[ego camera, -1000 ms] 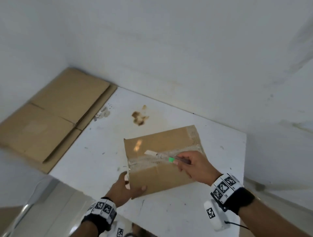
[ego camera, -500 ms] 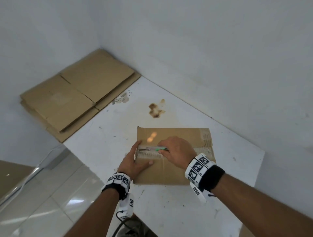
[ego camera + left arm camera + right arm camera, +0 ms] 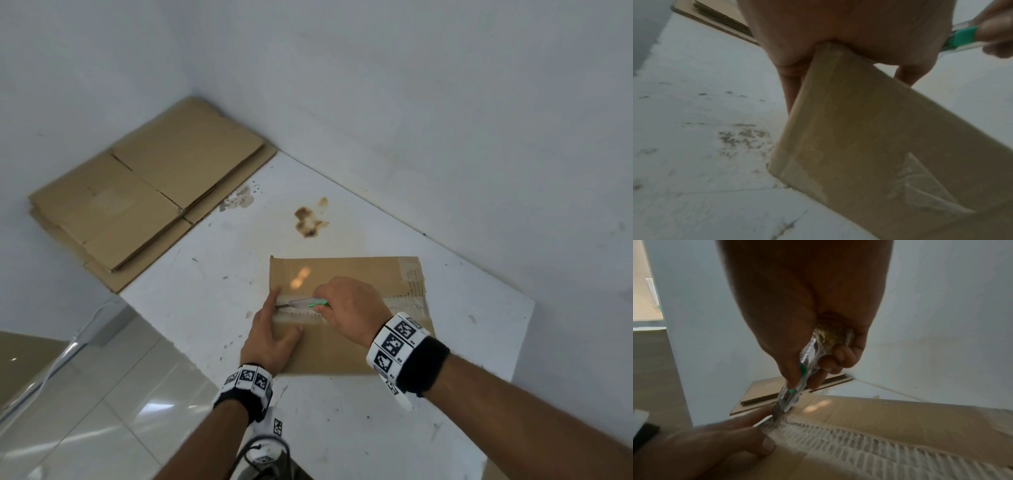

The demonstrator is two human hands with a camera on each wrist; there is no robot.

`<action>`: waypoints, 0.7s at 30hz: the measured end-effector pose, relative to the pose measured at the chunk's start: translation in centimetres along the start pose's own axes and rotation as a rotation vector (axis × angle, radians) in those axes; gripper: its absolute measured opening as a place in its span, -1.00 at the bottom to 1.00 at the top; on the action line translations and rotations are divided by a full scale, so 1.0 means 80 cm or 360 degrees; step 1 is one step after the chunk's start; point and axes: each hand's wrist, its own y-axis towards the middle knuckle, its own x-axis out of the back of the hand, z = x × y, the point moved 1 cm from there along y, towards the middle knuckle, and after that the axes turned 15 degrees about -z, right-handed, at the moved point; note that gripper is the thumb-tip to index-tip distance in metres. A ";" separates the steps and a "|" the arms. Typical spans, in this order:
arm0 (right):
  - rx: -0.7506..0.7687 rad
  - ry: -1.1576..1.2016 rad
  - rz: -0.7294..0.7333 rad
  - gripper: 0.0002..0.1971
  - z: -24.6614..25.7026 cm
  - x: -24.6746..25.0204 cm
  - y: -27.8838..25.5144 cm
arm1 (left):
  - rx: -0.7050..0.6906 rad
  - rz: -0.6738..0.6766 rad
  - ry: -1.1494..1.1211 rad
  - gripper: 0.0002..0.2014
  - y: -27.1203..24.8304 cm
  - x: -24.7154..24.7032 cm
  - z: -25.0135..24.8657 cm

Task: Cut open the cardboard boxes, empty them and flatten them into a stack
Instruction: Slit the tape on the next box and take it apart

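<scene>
A closed brown cardboard box (image 3: pixel 352 274) lies on the white table (image 3: pixel 205 291), with a clear tape seam (image 3: pixel 404 303) running across its top. My right hand (image 3: pixel 349 308) grips a clear utility knife with a green slider (image 3: pixel 305 303). Its blade tip touches the left end of the seam (image 3: pixel 859 443). My left hand (image 3: pixel 270 339) rests on the box's left edge beside the blade, with the forefinger straight and the thumb on the top. In the left wrist view the palm (image 3: pixel 859 29) sits on the box corner (image 3: pixel 869 138). The knife (image 3: pixel 795 391) points down at the box (image 3: pixel 890 412).
A stack of flattened cardboard (image 3: pixel 147 192) lies in the far left corner against the white walls. A brown stain (image 3: pixel 308 219) marks the table behind the box. The table's left edge drops to a tiled floor (image 3: pixel 85 411).
My right hand has carried the knife leftward along the tape to the box's left end. My left hand has shifted from the near left corner up to the seam.
</scene>
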 end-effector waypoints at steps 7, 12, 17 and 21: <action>0.0007 -0.0067 0.0035 -0.77 -0.004 0.007 0.012 | 0.0042 -0.0094 0.0085 -0.09 0.001 -0.003 -0.003; 0.0041 -0.0138 0.0090 -0.78 -0.008 0.005 0.014 | 0.0079 -0.0079 0.0076 -0.04 0.001 -0.004 -0.006; -0.0011 -0.0104 0.0100 -0.82 -0.006 -0.001 0.013 | 0.0084 -0.0079 0.0086 0.00 0.003 -0.005 -0.004; -0.0074 -0.0103 0.0073 -0.83 -0.021 0.005 0.007 | 0.0065 -0.0071 0.0103 -0.02 0.005 -0.007 -0.002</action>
